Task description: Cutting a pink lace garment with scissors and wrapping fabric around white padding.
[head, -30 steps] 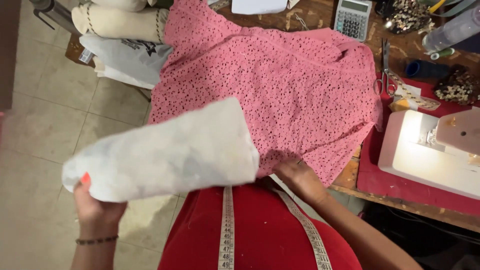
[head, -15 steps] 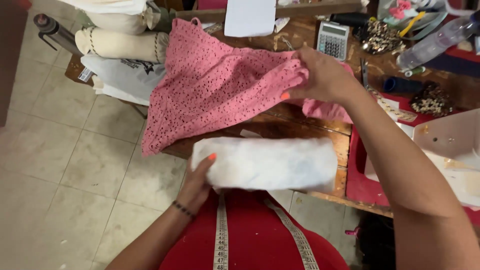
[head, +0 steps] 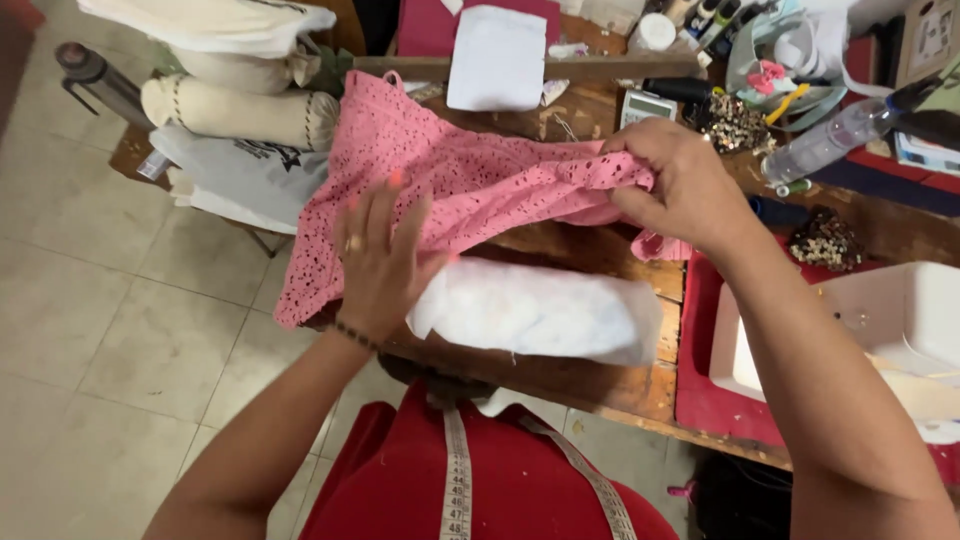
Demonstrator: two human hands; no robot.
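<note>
Pink garment [head: 470, 180]: cloth w/ eyelet holes, matt, soft. White padding piece [head: 540, 310]: fuzzy nonwoven-looking cloth, matt. Table [head: 600, 370]: bare wood, worn, scuffed, dull finish. Red mat [head: 700, 360]: matt, felt-like. Sewing machine [head: 880, 320]: white plastic, smooth, slight gloss. Water bottle [head: 830, 140]: clear plastic, shiny. Floor tiles [head: 100, 300]: smooth, low sheen. Measuring tape [head: 457, 480]: flexible, matt

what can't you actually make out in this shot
Head view only:
- Right hand: fingertips buried in the pink lace fabric, grip unclear.
- Left hand: palm hidden, seen from the back.
- White sewing machine: cut off by the right edge.
- White fabric piece: its left end is behind the left hand.
- Calculator: keys too small.
</note>
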